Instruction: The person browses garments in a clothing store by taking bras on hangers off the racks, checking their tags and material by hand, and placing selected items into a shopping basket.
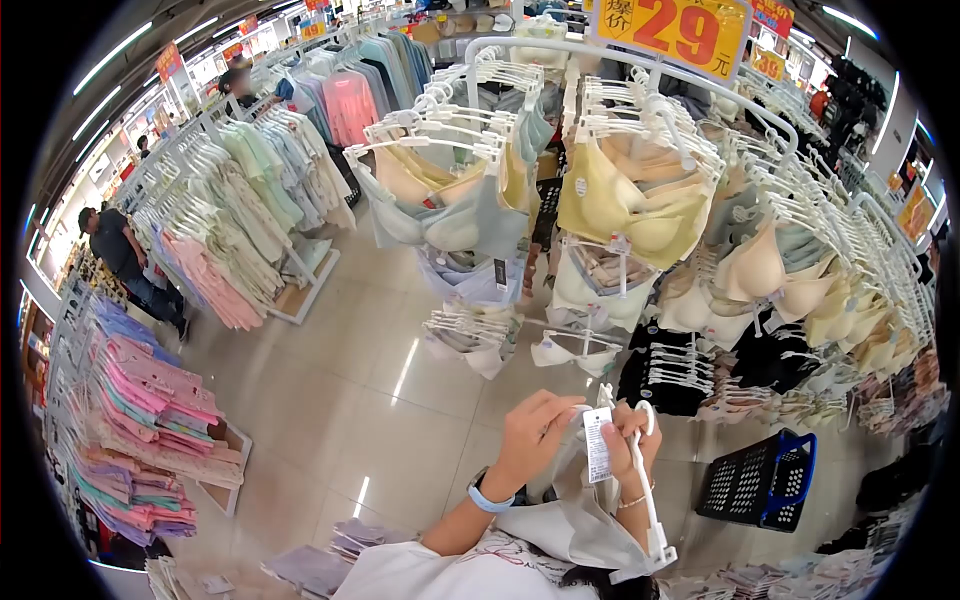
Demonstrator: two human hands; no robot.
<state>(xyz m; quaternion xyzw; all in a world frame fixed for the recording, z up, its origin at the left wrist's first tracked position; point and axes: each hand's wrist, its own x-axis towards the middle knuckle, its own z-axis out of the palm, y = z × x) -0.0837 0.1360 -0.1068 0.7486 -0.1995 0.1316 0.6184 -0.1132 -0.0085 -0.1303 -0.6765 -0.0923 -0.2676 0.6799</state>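
Note:
My right hand (635,440) is closed round a white plastic hanger (654,510), with its hook up by my fingers. From the hanger hangs a light grey garment (570,530), partly hidden by my arms. A white printed tag (597,446) faces up beside my right thumb. Close by on the left, my left hand (540,430) has its fingertips pinched at the end of a pale strap near the hanger; the exact grip is small in view. A light blue band circles my left wrist.
Racks of bras (630,200) stand ahead under a yellow price sign (672,35). Pyjama-like clothes (240,190) hang at left, and folded-looking pink garments (150,400) nearer. A black basket with a blue handle (757,482) sits on the floor at right. A person (125,250) stands far left.

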